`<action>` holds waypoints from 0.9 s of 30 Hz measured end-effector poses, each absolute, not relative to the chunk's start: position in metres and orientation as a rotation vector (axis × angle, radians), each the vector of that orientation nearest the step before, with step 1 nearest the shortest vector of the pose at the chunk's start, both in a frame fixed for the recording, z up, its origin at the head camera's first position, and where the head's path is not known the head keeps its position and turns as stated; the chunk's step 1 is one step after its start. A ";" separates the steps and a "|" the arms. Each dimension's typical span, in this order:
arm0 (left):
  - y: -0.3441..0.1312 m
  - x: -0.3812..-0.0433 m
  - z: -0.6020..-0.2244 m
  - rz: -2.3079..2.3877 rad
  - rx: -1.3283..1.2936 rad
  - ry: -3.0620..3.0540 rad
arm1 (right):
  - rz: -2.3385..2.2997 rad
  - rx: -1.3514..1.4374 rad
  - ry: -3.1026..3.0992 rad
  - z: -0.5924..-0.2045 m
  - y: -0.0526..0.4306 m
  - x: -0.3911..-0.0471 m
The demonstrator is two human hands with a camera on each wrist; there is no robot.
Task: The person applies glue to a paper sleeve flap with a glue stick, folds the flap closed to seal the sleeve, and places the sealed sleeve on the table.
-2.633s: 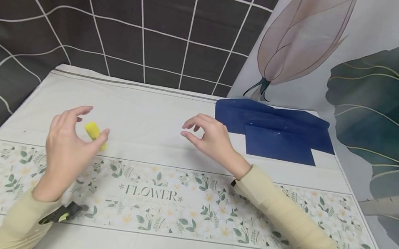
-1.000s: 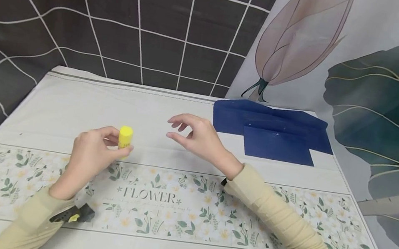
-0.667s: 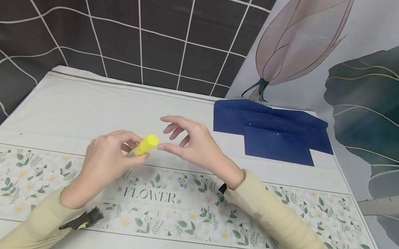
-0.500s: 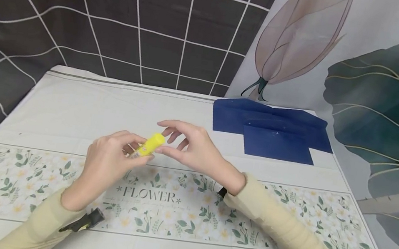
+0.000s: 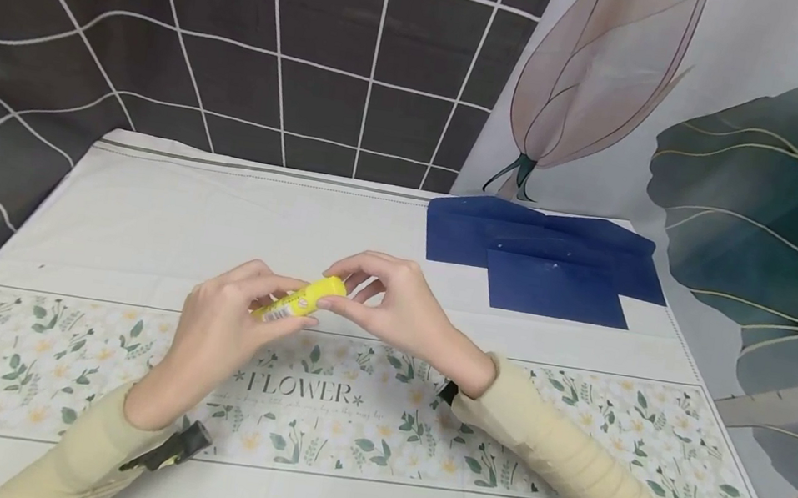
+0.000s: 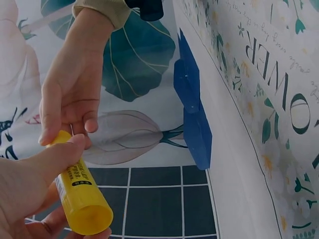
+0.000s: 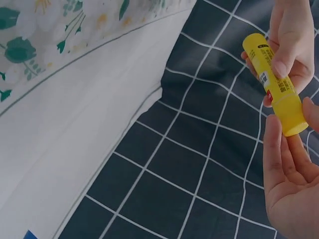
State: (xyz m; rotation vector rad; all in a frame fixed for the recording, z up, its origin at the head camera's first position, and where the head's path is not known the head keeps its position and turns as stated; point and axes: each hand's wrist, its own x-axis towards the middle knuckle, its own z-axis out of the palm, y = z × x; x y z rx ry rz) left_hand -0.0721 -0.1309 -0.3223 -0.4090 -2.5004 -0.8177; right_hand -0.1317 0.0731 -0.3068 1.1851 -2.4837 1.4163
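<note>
Floral tablecloth — grid-patterned backdrop behind, blue envelopes lying on it.

The tablecloth on the worktop bears the printed word "FLOWER" in its floral band. The yellow glue stick carries a label too small to read.

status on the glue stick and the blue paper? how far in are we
Done: the yellow glue stick is off the table, gripped round its body by the left hand. In hand: the right hand pinches the stick's other end, apparently the cap; both ends look closed, no glue showing. Left: the blue paper pieces lie untouched at the far right of the tablecloth, so gluing hasn't started.
</note>
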 end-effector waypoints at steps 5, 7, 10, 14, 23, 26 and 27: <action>-0.132 -0.072 -0.324 -0.826 -0.441 -2.507 | 1.413 1.192 -2.469 -0.310 0.075 -0.132; -0.132 -0.073 -0.324 -0.824 -0.443 -2.521 | 1.417 1.196 -2.464 -0.312 0.075 -0.132; -0.132 -0.073 -0.323 -0.824 -0.445 -2.543 | 1.431 1.198 -2.453 -0.315 0.076 -0.132; -0.132 -0.072 -0.323 -0.822 -0.448 -2.564 | 1.465 1.199 -2.449 -0.316 0.076 -0.132; -0.135 -0.071 -0.322 -0.810 -0.468 -2.594 | 1.502 1.200 -2.449 -0.322 0.075 -0.132; -0.137 -0.070 -0.322 -0.797 -0.469 -2.598 | 1.509 1.206 -2.447 -0.322 0.073 -0.132; -0.137 -0.070 -0.322 -0.795 -0.472 -2.599 | 1.509 1.208 -2.447 -0.322 0.073 -0.132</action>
